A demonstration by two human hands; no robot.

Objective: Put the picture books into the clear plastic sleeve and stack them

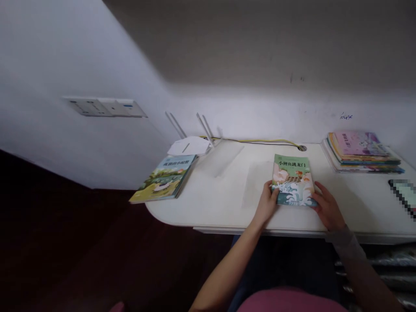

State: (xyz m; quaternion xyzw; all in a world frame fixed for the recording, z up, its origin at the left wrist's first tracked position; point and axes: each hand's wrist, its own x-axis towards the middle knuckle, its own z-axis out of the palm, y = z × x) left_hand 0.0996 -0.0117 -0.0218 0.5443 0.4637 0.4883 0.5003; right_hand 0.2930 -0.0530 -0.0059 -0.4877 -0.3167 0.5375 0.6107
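Fingers of the left hand (269,203) and right hand (327,210) grasp opposite edges of a green, rectangular paperback book with a wave-patterned cover (292,180), which lies between them, face up; this two-sided hold probably keeps it level and its cover readable. Whether it rests on the white, round-cornered bench (198,212), I cannot tell. Beyond the right fingers, a stack of thin, colourful paperbacks (360,145) is piled, likely to save room. Well left of the fingers, a blue-and-yellow paperback (167,178) lies before a white plastic router (190,146), its near corner overhanging the bench.
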